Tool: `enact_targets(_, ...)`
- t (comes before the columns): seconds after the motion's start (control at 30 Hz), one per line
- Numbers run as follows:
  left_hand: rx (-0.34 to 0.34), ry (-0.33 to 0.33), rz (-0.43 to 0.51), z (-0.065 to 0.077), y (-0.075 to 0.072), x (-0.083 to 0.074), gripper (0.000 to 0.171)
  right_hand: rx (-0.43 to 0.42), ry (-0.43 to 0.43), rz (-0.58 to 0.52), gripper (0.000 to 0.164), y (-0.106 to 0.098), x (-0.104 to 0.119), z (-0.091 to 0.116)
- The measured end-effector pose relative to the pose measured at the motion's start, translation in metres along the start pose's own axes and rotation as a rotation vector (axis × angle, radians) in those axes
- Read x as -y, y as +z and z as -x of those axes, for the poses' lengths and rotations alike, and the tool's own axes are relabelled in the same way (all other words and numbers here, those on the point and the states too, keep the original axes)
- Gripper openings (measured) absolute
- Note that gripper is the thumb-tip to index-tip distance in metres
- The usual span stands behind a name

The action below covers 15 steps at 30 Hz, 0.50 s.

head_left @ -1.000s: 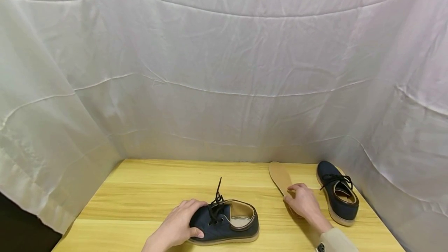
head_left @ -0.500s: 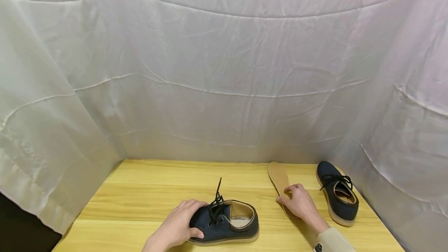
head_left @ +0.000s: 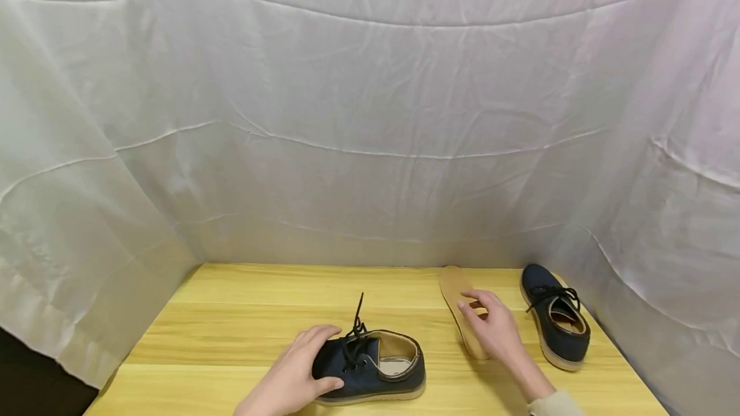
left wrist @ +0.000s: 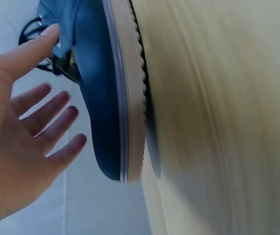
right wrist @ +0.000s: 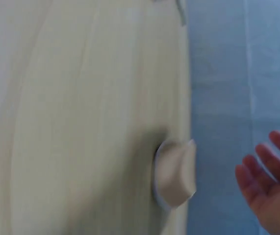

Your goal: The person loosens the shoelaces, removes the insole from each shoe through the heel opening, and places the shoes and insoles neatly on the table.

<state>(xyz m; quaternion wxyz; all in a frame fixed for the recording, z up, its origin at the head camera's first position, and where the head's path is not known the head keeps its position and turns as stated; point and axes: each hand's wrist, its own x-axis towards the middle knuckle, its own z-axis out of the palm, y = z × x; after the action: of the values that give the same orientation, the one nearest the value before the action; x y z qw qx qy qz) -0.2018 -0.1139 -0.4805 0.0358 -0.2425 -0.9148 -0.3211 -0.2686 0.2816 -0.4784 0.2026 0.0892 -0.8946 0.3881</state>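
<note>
A dark blue lace-up shoe (head_left: 399, 384) stands on the table at the near middle, its toe to the left and its black laces loose. Beside the toe is my left hand (head_left: 291, 368); in the left wrist view its fingers (left wrist: 51, 115) are spread and the palm is apart from the shoe (left wrist: 100, 93). A tan insole (head_left: 453, 284) lies flat to the right of the shoe. Over the insole hovers my right hand (head_left: 496, 329), fingers loosely bent with nothing between them. The right wrist view shows a gap between that hand (right wrist: 274, 188) and the insole (right wrist: 171, 176).
A second dark blue shoe (head_left: 557, 329), its laces tied in a bow, stands at the table's right side. The wooden table (head_left: 243, 320) is backed and flanked by a pale grey curtain (head_left: 370, 114).
The right hand slid the insole slightly left, then let go and lifted off it. The left hand has loosened from the shoe's toe. Both shoes stay in place.
</note>
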Motion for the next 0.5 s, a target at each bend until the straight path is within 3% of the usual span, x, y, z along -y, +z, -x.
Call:
enact_targets(0.1,-0.08,-0.006,0.04,0.001,0.003,-0.011,0.075,0.012,-0.037,-0.106,0.025,0.003,0.015,0.004)
enact_targets(0.23,-0.131,-0.02,0.073,0.001,0.009,-0.024,0.074,0.111,-0.086,-0.185,0.023,0.01,0.034,0.009)
enact_targets(0.5,-0.06,-0.026,0.008,-0.003,0.019,-0.031,0.084,0.406,-0.233,-0.193,0.023,0.025,0.053,0.018)
